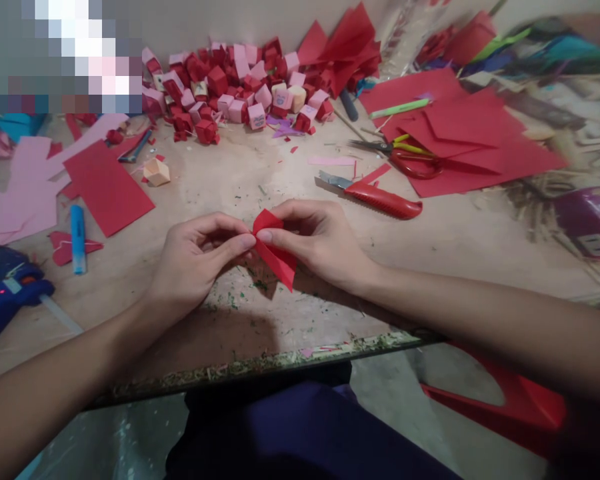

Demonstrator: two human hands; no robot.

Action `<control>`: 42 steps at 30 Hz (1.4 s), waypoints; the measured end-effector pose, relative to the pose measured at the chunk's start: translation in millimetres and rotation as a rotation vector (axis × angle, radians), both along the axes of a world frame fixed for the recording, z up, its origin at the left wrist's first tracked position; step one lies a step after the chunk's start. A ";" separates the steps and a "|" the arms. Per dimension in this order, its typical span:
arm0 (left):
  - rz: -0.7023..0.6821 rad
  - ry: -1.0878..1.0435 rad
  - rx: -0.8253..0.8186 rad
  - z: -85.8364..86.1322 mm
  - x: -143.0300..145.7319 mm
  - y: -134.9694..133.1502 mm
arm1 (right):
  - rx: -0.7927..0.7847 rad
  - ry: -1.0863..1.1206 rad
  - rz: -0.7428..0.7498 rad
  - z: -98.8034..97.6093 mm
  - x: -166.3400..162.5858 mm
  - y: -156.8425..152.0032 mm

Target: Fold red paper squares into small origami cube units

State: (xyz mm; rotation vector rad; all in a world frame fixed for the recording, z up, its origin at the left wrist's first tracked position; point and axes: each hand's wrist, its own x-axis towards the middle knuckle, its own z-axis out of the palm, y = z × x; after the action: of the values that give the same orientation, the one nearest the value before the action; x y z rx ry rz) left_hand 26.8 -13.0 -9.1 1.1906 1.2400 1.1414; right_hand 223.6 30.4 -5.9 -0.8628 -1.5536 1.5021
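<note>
Both my hands meet over the middle of the worn table (pixel 460 247) and pinch one folded piece of red paper (pixel 276 257). My left hand (pixel 197 257) grips its left edge between thumb and fingers. My right hand (pixel 315 240) holds the top of the fold, thumb pressed on the crease. The paper's pointed lower end hangs toward me, just above the tabletop.
A heap of small red and pink folded paper cubes (pixel 240 87) lies at the back. Red paper sheets (pixel 470 140), scissors (pixel 405 157) and a red utility knife (pixel 377 197) sit at right. A red sheet (pixel 105 187), blue marker (pixel 77 237) and blue glue gun (pixel 10 293) lie at left.
</note>
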 end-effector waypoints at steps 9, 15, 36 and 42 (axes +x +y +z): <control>-0.039 0.009 0.018 2.1 -2.0 -0.6 | 0.095 -0.114 -0.005 0.9 -0.5 -3.0; -0.031 0.093 0.049 3.7 -2.3 0.6 | 0.105 -0.166 0.007 -1.3 -0.7 -2.5; 0.114 0.131 0.101 -0.2 0.0 3.1 | 0.191 -0.097 0.024 -1.2 -1.1 -3.0; 0.114 0.154 0.081 0.8 1.4 1.1 | 0.261 -0.141 0.014 -2.6 -0.5 -2.0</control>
State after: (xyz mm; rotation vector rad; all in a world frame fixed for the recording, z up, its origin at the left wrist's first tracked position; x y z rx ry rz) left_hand 28.2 -11.9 -8.3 1.3018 1.4042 1.2120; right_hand 223.1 28.4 -8.5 -0.8209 -1.8145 1.2340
